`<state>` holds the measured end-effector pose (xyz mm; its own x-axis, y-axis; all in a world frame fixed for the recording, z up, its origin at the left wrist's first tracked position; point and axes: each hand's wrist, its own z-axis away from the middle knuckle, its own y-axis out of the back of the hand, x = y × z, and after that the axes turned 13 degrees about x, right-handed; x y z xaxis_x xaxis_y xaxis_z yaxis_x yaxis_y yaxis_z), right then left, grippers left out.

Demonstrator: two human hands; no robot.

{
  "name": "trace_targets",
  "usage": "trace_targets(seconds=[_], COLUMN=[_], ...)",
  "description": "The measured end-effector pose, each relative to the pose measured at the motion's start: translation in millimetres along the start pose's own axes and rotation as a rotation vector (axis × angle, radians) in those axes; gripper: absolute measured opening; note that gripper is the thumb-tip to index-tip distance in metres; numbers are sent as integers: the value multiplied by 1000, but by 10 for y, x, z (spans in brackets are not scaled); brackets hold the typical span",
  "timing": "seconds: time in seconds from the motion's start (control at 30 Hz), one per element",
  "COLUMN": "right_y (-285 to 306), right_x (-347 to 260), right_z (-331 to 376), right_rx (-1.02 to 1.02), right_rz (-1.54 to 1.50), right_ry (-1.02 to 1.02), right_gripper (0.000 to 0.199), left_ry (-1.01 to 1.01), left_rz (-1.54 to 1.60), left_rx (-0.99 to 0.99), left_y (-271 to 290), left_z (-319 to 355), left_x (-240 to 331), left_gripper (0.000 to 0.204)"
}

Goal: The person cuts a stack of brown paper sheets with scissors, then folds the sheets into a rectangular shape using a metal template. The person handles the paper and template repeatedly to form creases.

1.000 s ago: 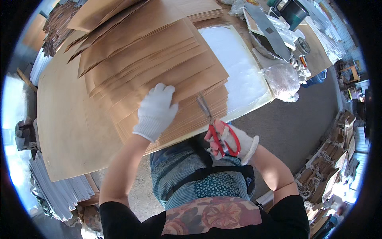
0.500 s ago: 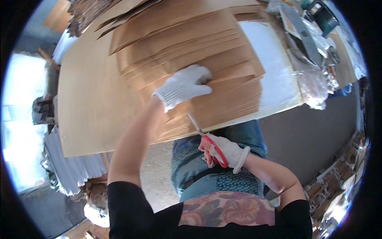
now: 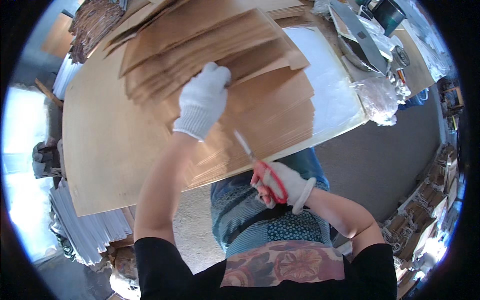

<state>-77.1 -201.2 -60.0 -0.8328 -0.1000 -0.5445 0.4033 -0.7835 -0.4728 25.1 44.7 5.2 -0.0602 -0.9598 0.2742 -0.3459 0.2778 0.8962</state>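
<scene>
Fanned layers of brown kraft paper [image 3: 270,105] lie across a pale board-topped table [image 3: 100,160]. My left hand [image 3: 205,100], in a white knit glove, is closed at the edge of the upper layers, which bend up and blur with motion. Its fingertips are partly hidden behind the glove's back. Near the table's front edge, in front of my lap, my right hand [image 3: 287,185] grips red-handled scissors [image 3: 270,180]. Their blades point up and to the left, just over the near edge of the lower papers. The right glove is white with reddish fingers.
White sheeting [image 3: 330,75] covers the table's right part. Beyond it are clear plastic wrap [image 3: 377,100], a grey panel [image 3: 357,35] and a dark container [image 3: 389,17]. A stack of brown material [image 3: 95,25] stands far left; grey sheets [image 3: 92,220] sit below the table's left side.
My left hand has moved left and slightly farther away, closing on the upper papers and lifting them; more of the lower layers shows. The right hand with the scissors has barely moved.
</scene>
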Motion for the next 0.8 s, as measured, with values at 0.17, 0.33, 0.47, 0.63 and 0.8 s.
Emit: trace_targets(seconds=[0.17, 0.33, 0.47, 0.63, 0.8], right_y=[167, 336, 349, 729, 627], right_x=[-333, -364, -336, -451, -549], right_z=[325, 190, 427, 444, 390], right_rx=[129, 144, 183, 329, 163], right_rz=[-246, -259, -31, -4, -123], right_ry=[66, -33, 33, 78, 88], right_gripper=[85, 96, 83, 78, 82], left_ry=[-73, 26, 51, 22, -2], left_rz=[-6, 29, 4, 36, -10], left_rx=[-114, -269, -250, -262, -280], left_y=[-116, -104, -144, -143, -150], left_z=[254, 437, 465, 456, 439], left_x=[64, 473, 507, 388, 483], left_gripper=[26, 39, 41, 41, 41])
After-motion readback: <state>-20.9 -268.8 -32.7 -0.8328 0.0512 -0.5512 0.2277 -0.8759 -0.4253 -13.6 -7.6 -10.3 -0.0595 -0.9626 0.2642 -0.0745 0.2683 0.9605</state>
